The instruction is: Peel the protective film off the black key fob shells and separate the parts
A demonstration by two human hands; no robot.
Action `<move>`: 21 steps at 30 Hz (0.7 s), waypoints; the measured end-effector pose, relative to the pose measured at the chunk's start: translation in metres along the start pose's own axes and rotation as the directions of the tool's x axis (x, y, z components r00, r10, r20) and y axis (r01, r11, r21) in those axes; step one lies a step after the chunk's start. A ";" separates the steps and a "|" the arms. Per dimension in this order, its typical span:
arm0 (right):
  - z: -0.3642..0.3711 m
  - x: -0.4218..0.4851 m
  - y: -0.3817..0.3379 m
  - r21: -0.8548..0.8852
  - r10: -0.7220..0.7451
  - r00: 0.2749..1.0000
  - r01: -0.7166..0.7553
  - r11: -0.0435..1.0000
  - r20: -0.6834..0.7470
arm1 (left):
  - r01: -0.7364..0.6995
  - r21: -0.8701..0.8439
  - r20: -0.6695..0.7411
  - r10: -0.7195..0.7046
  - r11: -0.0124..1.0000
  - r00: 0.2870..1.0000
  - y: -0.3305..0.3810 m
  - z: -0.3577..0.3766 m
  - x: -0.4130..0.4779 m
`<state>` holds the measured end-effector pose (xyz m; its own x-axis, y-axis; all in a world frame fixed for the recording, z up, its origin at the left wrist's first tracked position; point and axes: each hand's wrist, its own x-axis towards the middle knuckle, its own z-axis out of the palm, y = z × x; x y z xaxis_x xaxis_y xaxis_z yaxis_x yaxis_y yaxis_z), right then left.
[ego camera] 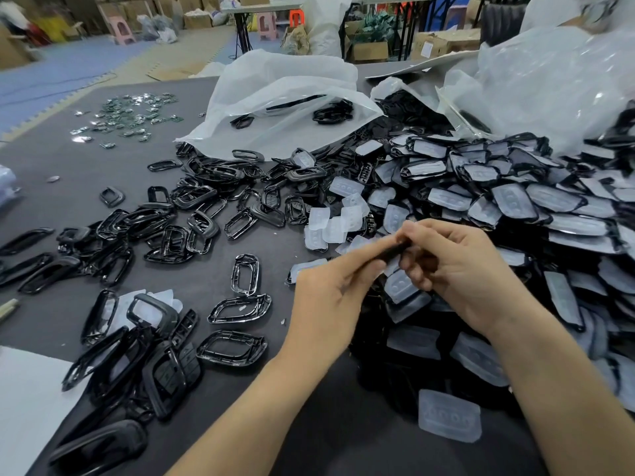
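Both hands meet over the dark grey worktop (206, 280), a bit toward its right side, and between them sits one small black plastic key fob shell (391, 251). Its long side runs from low on the left up to the right, so one end points into each hand. The left hand (330, 297) holds the lower end, with its fingers laid along the shell and squeezing it. The right hand (457, 269) has its fingers curled tight at the upper end, pinching there; I cannot tell if they have the thin film or only the shell's edge, since the fingers hide it. I think the right hand is the one to pull, away to the right along the shell. The big heap of film-covered black shells (536, 207) fills the right side of the worktop and lies close under that hand, so a dropped part could get lost in it. Some cloudy clear plastic pieces (330, 225) lie just past the fingertips. The pile of bare black plastic frames (178, 218) is well apart on the left side, and the floppy white plastic bag (275, 108) sits by the far edge
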<state>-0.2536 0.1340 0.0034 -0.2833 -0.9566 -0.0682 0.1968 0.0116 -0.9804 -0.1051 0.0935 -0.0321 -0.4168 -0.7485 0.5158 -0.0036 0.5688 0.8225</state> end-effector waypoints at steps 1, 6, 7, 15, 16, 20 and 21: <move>0.000 0.000 0.000 0.005 0.010 1.000 -0.010 1.000 0.021 | 0.114 -0.164 -0.023 -0.120 0.980 0.993 0.002 -0.001 0.001; 0.001 0.000 0.001 -0.034 -0.037 0.999 0.038 0.999 0.040 | 0.372 -0.631 0.087 -0.414 0.681 0.906 0.000 0.000 0.005; 0.001 0.000 0.001 -0.008 -0.035 0.998 0.036 0.999 0.055 | 0.400 -0.663 0.114 -0.443 0.632 0.889 0.001 0.000 0.006; 0.003 0.002 0.001 0.146 0.011 0.996 -0.024 0.989 0.090 | 0.463 -0.828 0.236 -0.551 0.318 0.801 0.002 -0.003 0.009; 0.003 0.002 0.001 0.157 0.015 0.996 -0.029 0.987 0.092 | 0.464 -0.829 0.239 -0.553 0.311 0.798 0.002 -0.003 0.009; 0.003 0.003 0.001 0.188 0.062 0.997 -0.068 0.980 0.036 | 0.484 -0.819 0.265 -0.546 0.307 0.795 0.002 -0.003 0.009; 0.001 0.004 0.000 0.207 0.083 0.997 -0.083 0.975 0.006 | 0.493 -0.814 0.286 -0.527 0.308 0.800 0.002 -0.003 0.009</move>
<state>-0.2536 0.1300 0.0033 -0.2603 -0.9540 -0.1485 0.4100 0.0300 -0.9116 -0.1062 0.0874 -0.0252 -0.5914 -0.8014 -0.0897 0.5327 -0.4717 0.7026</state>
